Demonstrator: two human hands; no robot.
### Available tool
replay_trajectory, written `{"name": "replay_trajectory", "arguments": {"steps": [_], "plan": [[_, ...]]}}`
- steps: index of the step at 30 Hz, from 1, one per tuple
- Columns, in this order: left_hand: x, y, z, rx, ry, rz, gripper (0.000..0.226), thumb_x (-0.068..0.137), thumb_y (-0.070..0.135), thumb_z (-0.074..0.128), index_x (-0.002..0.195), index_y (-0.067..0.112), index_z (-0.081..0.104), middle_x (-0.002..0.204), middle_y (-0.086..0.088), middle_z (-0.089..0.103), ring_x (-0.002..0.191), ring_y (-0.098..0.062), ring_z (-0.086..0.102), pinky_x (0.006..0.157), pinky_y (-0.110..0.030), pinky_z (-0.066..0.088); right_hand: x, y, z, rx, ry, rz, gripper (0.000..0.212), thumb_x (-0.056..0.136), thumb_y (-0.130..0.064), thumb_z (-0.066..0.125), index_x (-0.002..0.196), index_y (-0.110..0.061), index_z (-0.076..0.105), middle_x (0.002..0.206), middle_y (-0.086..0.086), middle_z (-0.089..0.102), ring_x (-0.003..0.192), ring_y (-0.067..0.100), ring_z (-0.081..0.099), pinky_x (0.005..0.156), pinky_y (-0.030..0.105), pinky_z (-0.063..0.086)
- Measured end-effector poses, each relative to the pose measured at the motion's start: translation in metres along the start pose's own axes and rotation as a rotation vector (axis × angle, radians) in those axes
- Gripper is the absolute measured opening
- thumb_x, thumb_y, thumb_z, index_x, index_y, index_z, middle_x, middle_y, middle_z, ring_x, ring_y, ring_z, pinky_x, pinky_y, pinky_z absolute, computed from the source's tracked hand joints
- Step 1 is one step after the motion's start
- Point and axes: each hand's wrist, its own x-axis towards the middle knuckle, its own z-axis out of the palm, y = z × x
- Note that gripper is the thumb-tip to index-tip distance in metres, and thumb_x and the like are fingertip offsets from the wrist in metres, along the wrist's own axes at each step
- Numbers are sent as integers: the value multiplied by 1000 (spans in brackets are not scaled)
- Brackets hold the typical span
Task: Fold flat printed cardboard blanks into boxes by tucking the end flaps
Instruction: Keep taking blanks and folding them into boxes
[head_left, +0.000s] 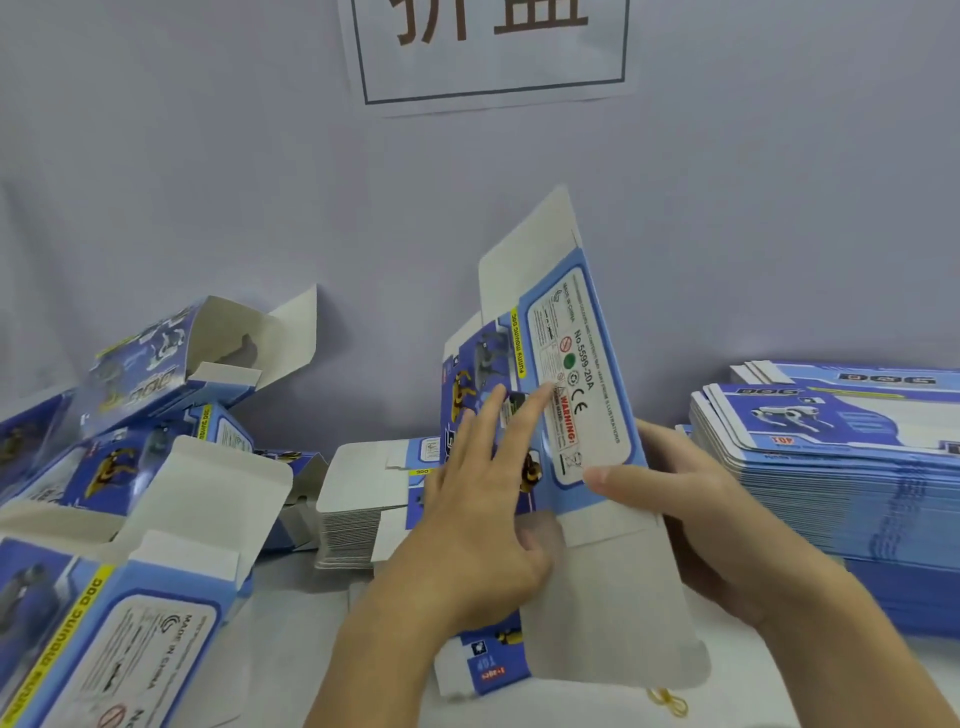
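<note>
A pale grey wall (208, 182) filled the background, with a white paper sign (491, 52) pinned at twelve o'clock, and below it I looked down on a white bench (291, 644). At the centre I saw the blue printed cardboard blank (582, 395) held tilted, its white top flap pointing toward one o'clock and its long white bottom flap (618, 613) hanging toward six. My left hand (483, 525) lay flat against the blank's pictured panel, fingers straight and spread, holding nothing in a curl. My right hand (691, 509) had its grip round the blank's right edge, thumb pressed on the front of the label panel and fingers wrapped behind. Just behind the left hand, toward nine o'clock, sat a short stack of flat blanks (353, 519). At three o'clock a taller stack of blue blanks (841, 483) rested on the bench. From eight to ten o'clock lay a heap of folded boxes (145, 415) with open flaps. A yellow rubber band (670, 702) lay at five o'clock.
</note>
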Motion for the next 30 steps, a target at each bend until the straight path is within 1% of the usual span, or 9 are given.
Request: {"name": "replay_trajectory", "arguments": {"steps": [4, 10, 12, 15, 18, 21, 24, 27, 30], "plan": [[2, -9, -1, -61, 128, 64, 98, 88, 6, 62, 147, 60, 4, 156, 28, 9, 149, -7, 15, 103, -41, 51, -3, -4, -1, -20, -24, 15, 51, 67, -16, 72, 115, -27, 61, 103, -1, 75, 96, 18, 73, 69, 25, 59], [7, -12, 9, -31, 533, -48, 83, 75, 34, 52, 153, 32, 23, 153, 12, 32, 142, -10, 27, 109, -47, 41, -4, -9, 5, 53, -7, 51, 51, 65, -17, 69, 115, -21, 59, 98, 1, 77, 86, 20, 75, 60, 26, 58], [8, -15, 8, -82, 577, -182, 91, 70, 43, 50, 154, 31, 18, 153, 9, 33, 139, -13, 31, 108, -40, 37, -4, -9, 6, 61, -13, 73, 50, 67, -18, 68, 116, -20, 59, 100, 1, 77, 87, 20, 75, 61, 27, 59], [8, -20, 8, -241, 558, -309, 92, 60, 46, 52, 146, 31, 24, 128, 15, 51, 113, -11, 48, 87, -29, 40, -3, -11, 8, 48, -29, 51, 60, 72, -13, 67, 129, -29, 54, 110, -1, 75, 94, 20, 74, 66, 29, 60], [11, -20, 10, -236, 595, -324, 64, 66, 47, 68, 121, 29, 38, 118, 15, 59, 107, -14, 54, 81, -36, 51, -2, -15, 6, -124, 114, -22, 90, 80, 6, 68, 145, -47, 36, 121, -11, 70, 104, 14, 71, 81, 35, 59], [13, -18, 13, -191, 686, -302, 70, 73, 40, 82, 128, 25, 40, 123, 9, 52, 113, -10, 47, 90, -40, 53, -3, -19, 6, -368, 148, -47, 82, 88, 10, 52, 135, -56, 39, 112, -30, 67, 98, -7, 66, 75, 20, 57], [13, -13, 14, -286, 707, -275, 72, 70, 42, 80, 127, 28, 39, 122, 9, 54, 117, -13, 53, 87, -46, 57, -1, -20, 7, -481, 201, -30, 58, 94, -4, 48, 126, -51, 37, 94, -35, 66, 78, -24, 58, 49, 1, 43], [12, -10, 14, -365, 676, -237, 55, 77, 35, 81, 109, 47, 37, 105, 23, 55, 107, -7, 62, 75, -32, 61, 1, -22, 13, -486, 243, 12, 35, 99, -30, 51, 131, -39, 37, 102, -35, 54, 72, -30, 52, 46, -2, 38], [11, -4, 13, -342, 668, -161, 45, 76, 40, 80, 104, 48, 45, 95, 31, 57, 94, 14, 60, 66, -14, 55, 2, -15, 17, -432, 253, 60, 40, 96, -52, 47, 132, -39, 36, 115, -30, 54, 86, -26, 53, 54, 2, 43]]}}
